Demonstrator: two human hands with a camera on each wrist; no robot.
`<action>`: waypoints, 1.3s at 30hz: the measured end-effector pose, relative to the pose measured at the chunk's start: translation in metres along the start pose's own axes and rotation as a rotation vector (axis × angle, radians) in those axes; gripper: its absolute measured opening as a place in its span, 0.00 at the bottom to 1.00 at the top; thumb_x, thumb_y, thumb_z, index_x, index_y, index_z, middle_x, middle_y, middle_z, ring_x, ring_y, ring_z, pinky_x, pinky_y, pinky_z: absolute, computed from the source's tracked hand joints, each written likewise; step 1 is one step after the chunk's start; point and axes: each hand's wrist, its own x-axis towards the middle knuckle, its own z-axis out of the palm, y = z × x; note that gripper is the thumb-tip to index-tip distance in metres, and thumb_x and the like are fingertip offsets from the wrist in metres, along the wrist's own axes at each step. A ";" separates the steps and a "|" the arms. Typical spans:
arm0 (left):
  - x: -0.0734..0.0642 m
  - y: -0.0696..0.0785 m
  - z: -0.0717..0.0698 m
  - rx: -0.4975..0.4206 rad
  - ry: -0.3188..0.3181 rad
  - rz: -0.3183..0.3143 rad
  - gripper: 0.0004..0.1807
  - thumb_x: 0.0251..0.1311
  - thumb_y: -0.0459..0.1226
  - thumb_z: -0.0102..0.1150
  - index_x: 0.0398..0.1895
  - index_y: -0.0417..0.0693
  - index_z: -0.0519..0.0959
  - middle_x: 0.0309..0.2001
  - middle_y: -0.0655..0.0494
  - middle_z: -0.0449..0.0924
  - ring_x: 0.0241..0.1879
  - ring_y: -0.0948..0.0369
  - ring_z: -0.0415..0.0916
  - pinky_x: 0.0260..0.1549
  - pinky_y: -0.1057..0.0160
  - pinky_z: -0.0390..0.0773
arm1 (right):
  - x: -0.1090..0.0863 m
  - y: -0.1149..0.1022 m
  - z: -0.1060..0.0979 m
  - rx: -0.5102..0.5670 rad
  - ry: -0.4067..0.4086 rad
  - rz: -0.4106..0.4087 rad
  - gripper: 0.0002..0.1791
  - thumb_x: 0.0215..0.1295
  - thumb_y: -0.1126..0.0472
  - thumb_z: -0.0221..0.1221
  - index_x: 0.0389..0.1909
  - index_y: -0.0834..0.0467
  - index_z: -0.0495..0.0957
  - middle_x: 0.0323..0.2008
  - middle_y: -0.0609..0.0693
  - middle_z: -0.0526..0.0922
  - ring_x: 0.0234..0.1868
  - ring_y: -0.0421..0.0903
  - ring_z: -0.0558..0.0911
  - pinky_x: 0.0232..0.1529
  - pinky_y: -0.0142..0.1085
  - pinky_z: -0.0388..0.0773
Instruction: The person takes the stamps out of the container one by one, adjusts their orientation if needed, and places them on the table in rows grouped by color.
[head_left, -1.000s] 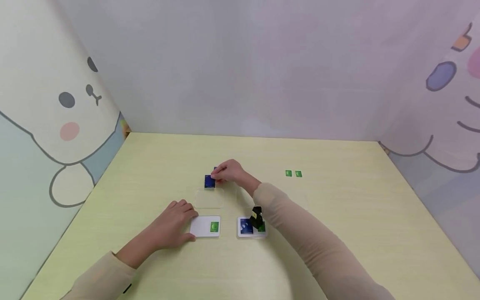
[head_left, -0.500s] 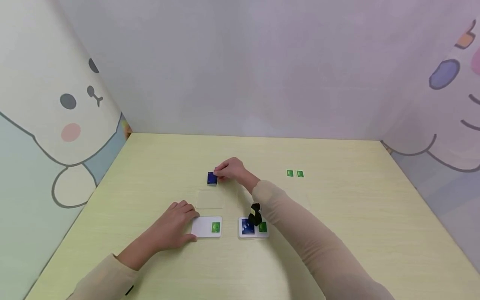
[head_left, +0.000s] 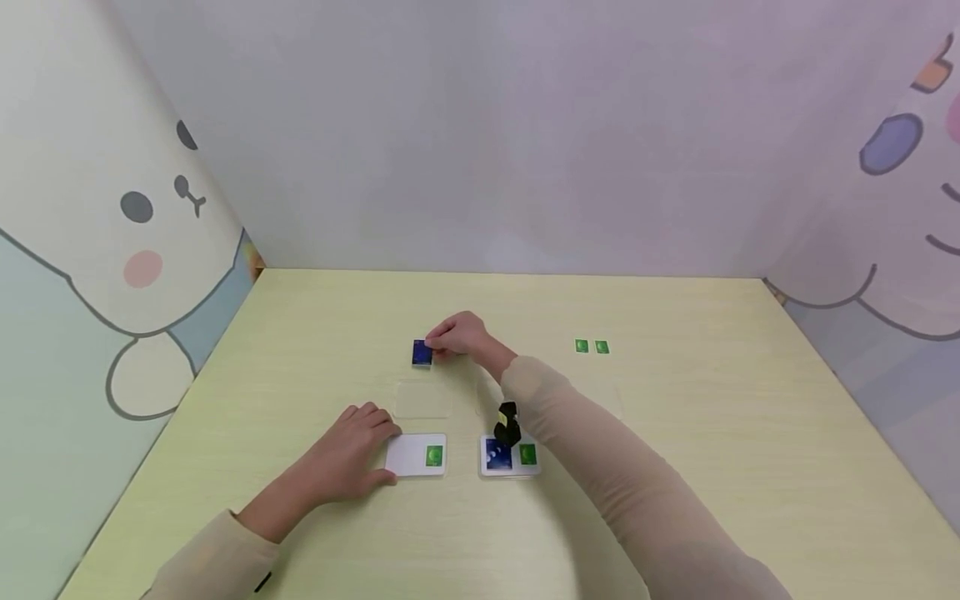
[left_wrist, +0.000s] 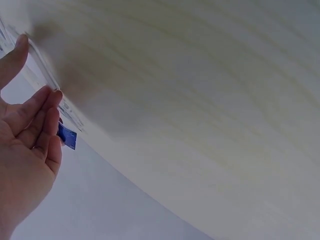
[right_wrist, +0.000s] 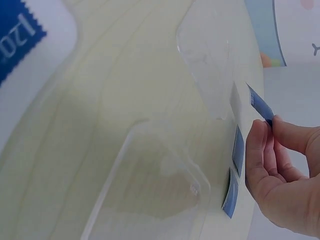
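My right hand (head_left: 459,335) pinches a small dark blue stamp (head_left: 422,352) between thumb and fingers, toward the back of the table. The right wrist view shows this stamp (right_wrist: 260,104) tilted above the table, with other blue stamps (right_wrist: 238,150) lying beneath the hand. My left hand (head_left: 352,454) holds the left end of a white card (head_left: 408,455), thumb at its near edge and fingers at its far edge. A green stamp (head_left: 434,456) sits at the card's right end. In the left wrist view, the left hand (left_wrist: 30,135) partly hides the card.
Right of the held card lies another white card (head_left: 510,472) bearing a blue stamp (head_left: 498,455) and a green one (head_left: 528,454). Clear plastic covers (head_left: 422,400) lie behind the cards. Two green stamps (head_left: 592,347) rest at the back right.
The right hand has moved slightly toward the back with the pinched blue stamp, which has risen a little in the head view. The left hand keeps its hold on the card.
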 end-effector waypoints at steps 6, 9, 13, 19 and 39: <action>-0.001 -0.001 0.001 0.012 0.013 0.001 0.27 0.45 0.47 0.76 0.46 0.42 0.81 0.45 0.53 0.82 0.46 0.57 0.73 0.48 0.55 0.71 | 0.003 -0.004 0.002 0.002 0.005 0.017 0.10 0.60 0.61 0.67 0.40 0.62 0.86 0.43 0.59 0.88 0.19 0.35 0.81 0.33 0.29 0.81; -0.001 0.000 0.001 0.009 0.015 0.001 0.27 0.45 0.47 0.75 0.46 0.42 0.81 0.45 0.53 0.82 0.46 0.57 0.73 0.48 0.55 0.71 | 0.002 -0.007 0.003 0.005 0.006 0.017 0.10 0.60 0.61 0.67 0.40 0.62 0.86 0.42 0.60 0.88 0.21 0.37 0.82 0.36 0.31 0.82; -0.001 0.000 0.001 0.010 0.014 0.002 0.27 0.45 0.47 0.75 0.46 0.42 0.81 0.45 0.53 0.82 0.46 0.57 0.73 0.48 0.55 0.71 | 0.003 -0.008 0.005 0.006 0.008 0.017 0.09 0.61 0.62 0.66 0.40 0.62 0.86 0.42 0.60 0.88 0.23 0.39 0.83 0.38 0.33 0.84; -0.001 0.000 0.001 0.012 0.027 0.016 0.27 0.45 0.47 0.75 0.46 0.42 0.81 0.45 0.53 0.82 0.46 0.57 0.73 0.47 0.55 0.70 | 0.008 -0.009 0.008 0.034 0.027 0.023 0.09 0.61 0.62 0.66 0.40 0.62 0.86 0.42 0.60 0.88 0.22 0.37 0.82 0.39 0.33 0.84; -0.001 -0.001 0.001 0.015 0.032 0.018 0.28 0.44 0.48 0.76 0.46 0.42 0.81 0.44 0.54 0.82 0.45 0.58 0.72 0.45 0.57 0.70 | 0.018 -0.008 0.013 -0.131 0.103 -0.096 0.08 0.61 0.61 0.66 0.36 0.62 0.87 0.36 0.59 0.89 0.32 0.46 0.90 0.47 0.37 0.83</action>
